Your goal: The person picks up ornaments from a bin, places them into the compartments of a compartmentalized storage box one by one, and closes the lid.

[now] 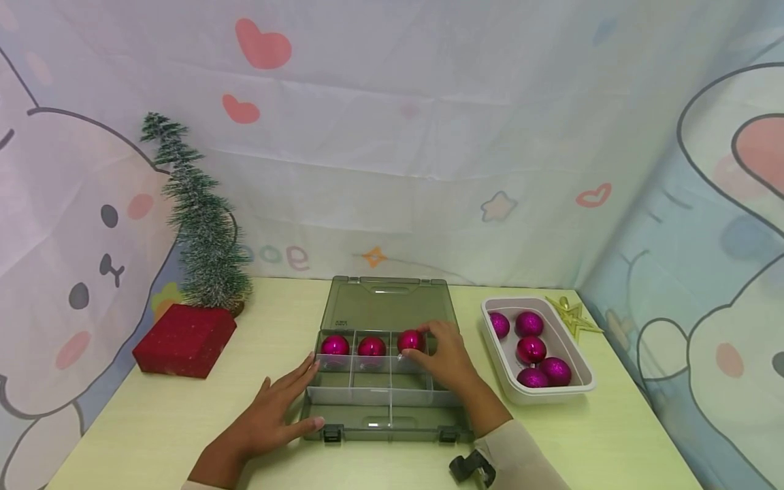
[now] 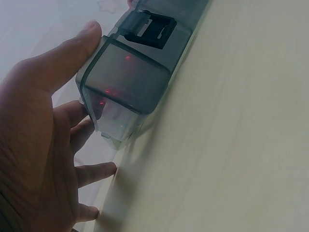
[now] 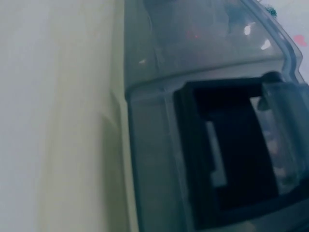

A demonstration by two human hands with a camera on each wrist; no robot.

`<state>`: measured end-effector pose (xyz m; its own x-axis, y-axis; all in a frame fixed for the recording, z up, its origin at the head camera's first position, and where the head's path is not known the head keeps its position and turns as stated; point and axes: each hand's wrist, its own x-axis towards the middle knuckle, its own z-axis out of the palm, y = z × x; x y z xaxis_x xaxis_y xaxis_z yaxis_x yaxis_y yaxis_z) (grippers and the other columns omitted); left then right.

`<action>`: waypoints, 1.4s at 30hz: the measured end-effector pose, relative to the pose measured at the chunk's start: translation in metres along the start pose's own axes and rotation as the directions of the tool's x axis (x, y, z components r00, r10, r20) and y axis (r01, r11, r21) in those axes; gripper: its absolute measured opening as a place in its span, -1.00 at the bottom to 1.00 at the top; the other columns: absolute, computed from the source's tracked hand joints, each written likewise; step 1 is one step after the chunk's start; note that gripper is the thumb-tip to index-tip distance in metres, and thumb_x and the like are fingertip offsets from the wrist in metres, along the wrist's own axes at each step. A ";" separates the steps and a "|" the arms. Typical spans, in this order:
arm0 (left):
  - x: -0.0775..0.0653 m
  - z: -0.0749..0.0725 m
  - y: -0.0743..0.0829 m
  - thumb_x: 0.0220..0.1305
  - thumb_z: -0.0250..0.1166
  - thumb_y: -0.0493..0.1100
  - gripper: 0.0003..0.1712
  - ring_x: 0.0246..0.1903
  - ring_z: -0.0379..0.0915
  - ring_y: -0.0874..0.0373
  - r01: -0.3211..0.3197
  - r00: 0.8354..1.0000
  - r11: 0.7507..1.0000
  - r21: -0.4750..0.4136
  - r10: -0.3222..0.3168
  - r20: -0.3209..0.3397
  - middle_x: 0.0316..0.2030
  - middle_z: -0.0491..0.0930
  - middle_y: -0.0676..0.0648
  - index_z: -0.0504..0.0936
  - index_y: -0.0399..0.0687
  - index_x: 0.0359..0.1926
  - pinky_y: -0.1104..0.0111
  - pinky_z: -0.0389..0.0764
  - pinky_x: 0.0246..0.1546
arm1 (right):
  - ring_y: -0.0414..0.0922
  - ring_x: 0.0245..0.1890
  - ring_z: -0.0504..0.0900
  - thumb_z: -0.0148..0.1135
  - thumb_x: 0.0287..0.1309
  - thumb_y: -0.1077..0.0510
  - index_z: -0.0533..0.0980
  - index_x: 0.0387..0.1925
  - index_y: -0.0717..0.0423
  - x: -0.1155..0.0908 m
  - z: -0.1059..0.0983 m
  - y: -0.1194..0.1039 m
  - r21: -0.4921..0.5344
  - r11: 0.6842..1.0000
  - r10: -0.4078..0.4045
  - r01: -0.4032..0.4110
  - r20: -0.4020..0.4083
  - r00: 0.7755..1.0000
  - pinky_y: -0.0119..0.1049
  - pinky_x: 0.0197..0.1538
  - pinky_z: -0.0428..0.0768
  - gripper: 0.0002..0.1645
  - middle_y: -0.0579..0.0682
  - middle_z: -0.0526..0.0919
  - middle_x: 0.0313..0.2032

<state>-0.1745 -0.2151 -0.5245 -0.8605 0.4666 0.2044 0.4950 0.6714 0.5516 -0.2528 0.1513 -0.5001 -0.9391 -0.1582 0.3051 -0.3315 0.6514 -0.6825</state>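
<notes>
Pale yellow tabletop, cartoon-print backdrop, open green box

pale yellow tabletop before me, creased cloth backdrop along its far edge, printed coral hearts, cartoon animals past its left and right edges

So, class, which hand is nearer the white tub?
Right. The right hand holds a bauble just left of the white tub; the left hand is farther off, at the left edge of the organizer box.
</notes>
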 end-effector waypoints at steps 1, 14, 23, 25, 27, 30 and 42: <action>0.000 0.000 0.000 0.40 0.40 0.32 0.09 0.63 0.23 -0.37 0.000 1.000 1.000 0.003 0.000 -0.001 0.74 0.13 -0.19 0.21 -0.02 0.73 -0.79 0.03 0.28 | 0.21 0.34 0.54 0.67 0.19 0.01 0.65 0.09 0.17 0.000 0.000 0.000 -0.001 1.000 0.000 0.000 0.000 1.000 0.29 0.39 0.51 -0.45 0.17 0.71 0.14; -0.001 0.001 -0.001 0.41 0.40 0.32 0.08 0.62 0.25 -0.38 -0.005 1.000 1.000 0.001 0.005 -0.005 0.74 0.13 -0.18 0.21 -0.02 0.73 -0.80 0.03 0.27 | 0.24 0.30 0.55 0.66 0.21 0.04 0.66 0.05 0.20 0.001 0.000 0.003 -0.017 1.000 -0.017 0.017 0.019 1.000 0.28 0.35 0.55 -0.50 0.20 0.65 0.15; 0.000 0.001 -0.003 0.41 0.40 0.32 0.09 0.63 0.23 -0.37 -0.002 1.000 1.000 -0.003 0.002 0.001 0.75 0.11 -0.16 0.19 0.01 0.74 -0.80 0.02 0.28 | 0.22 0.35 0.53 0.63 0.25 0.06 0.66 0.09 0.18 0.001 -0.006 0.001 0.021 1.000 -0.020 0.020 0.015 1.000 0.30 0.35 0.57 -0.52 0.17 0.62 0.21; 0.000 0.001 -0.002 0.41 0.40 0.32 0.09 0.63 0.23 -0.37 -0.003 1.000 1.000 -0.006 0.003 0.002 0.75 0.12 -0.16 0.19 0.00 0.74 -0.80 0.02 0.28 | 0.22 0.40 0.49 0.62 0.26 0.04 0.66 0.12 0.16 0.001 -0.011 -0.001 0.037 0.999 -0.006 0.005 0.013 1.000 0.31 0.37 0.54 -0.50 0.16 0.59 0.25; 0.000 0.001 -0.002 0.41 0.40 0.31 0.09 0.63 0.23 -0.38 -0.003 1.000 1.000 -0.012 0.003 0.003 0.74 0.12 -0.17 0.19 0.00 0.74 -0.80 0.01 0.28 | 0.23 0.42 0.46 0.62 0.27 0.02 0.67 0.14 0.15 0.000 -0.017 -0.003 0.044 0.999 0.000 0.000 0.002 1.000 0.33 0.38 0.53 -0.49 0.16 0.58 0.29; 0.000 0.001 -0.002 0.41 0.41 0.30 0.08 0.63 0.22 -0.38 0.000 1.000 1.000 -0.019 0.000 0.005 0.75 0.12 -0.16 0.19 0.00 0.74 -0.80 0.00 0.28 | 0.22 0.44 0.45 0.62 0.27 0.02 0.68 0.15 0.11 0.000 -0.026 -0.005 0.039 0.999 0.011 -0.011 -0.010 1.000 0.32 0.40 0.53 -0.50 0.16 0.58 0.31; -0.001 0.000 -0.001 0.42 0.40 0.32 0.09 0.63 0.22 -0.36 -0.001 1.000 1.000 0.001 0.001 0.001 0.75 0.12 -0.16 0.18 0.00 0.74 -0.79 0.03 0.28 | 0.30 0.44 0.45 0.58 0.31 0.09 0.65 0.19 0.20 -0.008 -0.072 0.001 -0.008 1.000 -0.019 0.019 -0.049 0.999 0.37 0.44 0.48 -0.49 0.25 0.56 0.31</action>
<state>-0.1744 -0.2157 -0.5253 -0.8599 0.4680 0.2037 0.4959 0.6715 0.5506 -0.2396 0.2069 -0.4556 -0.9269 -0.1343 0.3504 -0.3486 0.6539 -0.6715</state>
